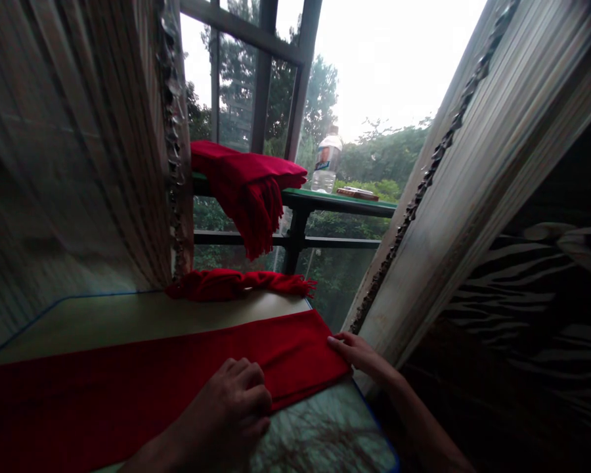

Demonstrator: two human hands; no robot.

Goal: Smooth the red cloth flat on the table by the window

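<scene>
A long red scarf lies flat across the table, running from the left edge to the right end. My left hand rests on its near edge with the fingers curled under, knuckles up. Over at the scarf's right corner, my right hand lies with fingers stretched and fingertips on the cloth. A second red scarf lies bunched with its fringe at the table's far edge. A third red scarf hangs folded over the green window ledge.
A plastic water bottle and a small flat brown object stand on the ledge. Striped curtains hang at left and right of the window. A zebra-patterned fabric fills the right side beside the table.
</scene>
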